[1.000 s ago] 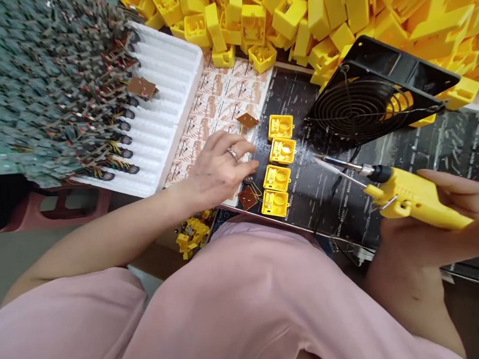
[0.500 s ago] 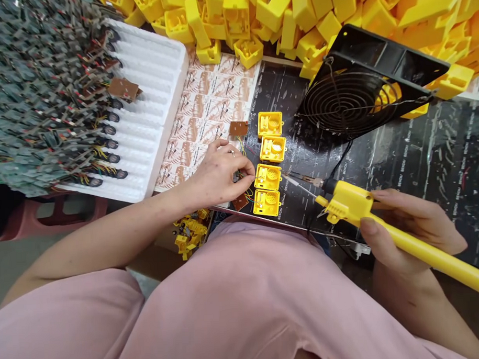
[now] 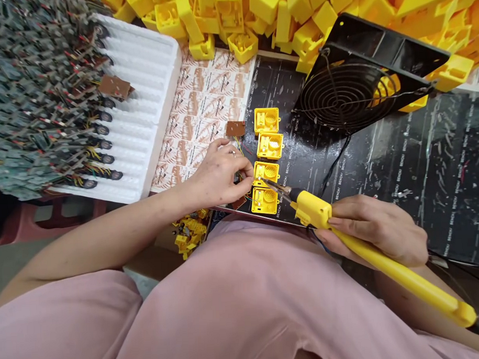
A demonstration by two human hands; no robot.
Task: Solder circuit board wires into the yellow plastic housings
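Observation:
My right hand (image 3: pixel 377 232) is wrapped round the handle of a yellow soldering iron (image 3: pixel 315 208) with a feed tube along its tip. Its tip reaches into the third of several small yellow plastic cases (image 3: pixel 267 171) lined up on the black bench top. My left hand (image 3: pixel 227 172) is closed in a pinch at the left edge of that same case; what lies between thumb and forefinger is too small to make out. Under and beside its fingers are thin wires and brown circuit boards, one board (image 3: pixel 235 128) beyond the knuckles and another (image 3: pixel 240 202) partly hidden below the hand.
A black fan (image 3: pixel 344 94) with a wire grille stands behind the cases, its cable running forward. Yellow housings (image 3: pixel 242 43) are heaped along the back. On the left, a white foam tray (image 3: pixel 154 98) bears many wired circuit boards (image 3: pixel 44 102). A bin of small yellow parts (image 3: pixel 190 233) sits below the bench edge.
My right hand has brought the soldering iron left, so its tip has passed from beside the third case to inside it. My left hand keeps its pinch there. The whole view has shifted slightly.

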